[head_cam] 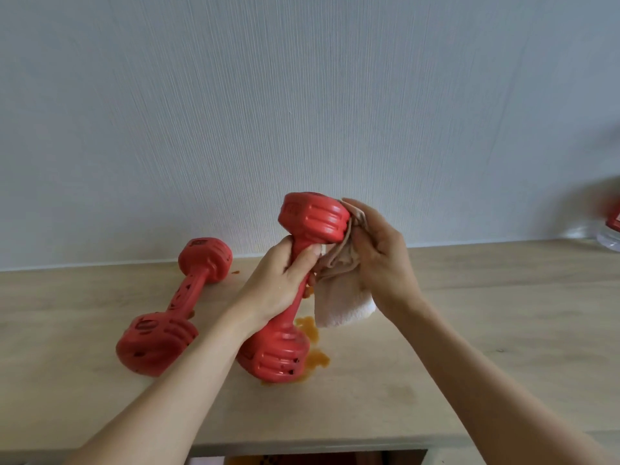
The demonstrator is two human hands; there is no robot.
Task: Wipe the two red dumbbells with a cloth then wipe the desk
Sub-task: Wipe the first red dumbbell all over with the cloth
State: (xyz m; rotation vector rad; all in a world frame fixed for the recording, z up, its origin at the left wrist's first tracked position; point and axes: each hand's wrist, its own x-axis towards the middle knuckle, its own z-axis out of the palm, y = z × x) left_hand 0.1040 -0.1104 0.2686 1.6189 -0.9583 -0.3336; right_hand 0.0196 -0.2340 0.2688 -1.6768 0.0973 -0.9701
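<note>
My left hand grips the handle of a red dumbbell that stands tilted, its lower head resting on the light wooden desk. Against the right side of its upper head, my right hand holds a white cloth, whose loose end hangs down below the hand. A second red dumbbell lies on its side to the left, untouched, with dark spots along its handle and heads.
Orange-brown smears stain the desk around the base of the held dumbbell, and a small speck lies behind the lying one. A blurred clear container with a red label stands at the far right. A pale wall rises behind the desk.
</note>
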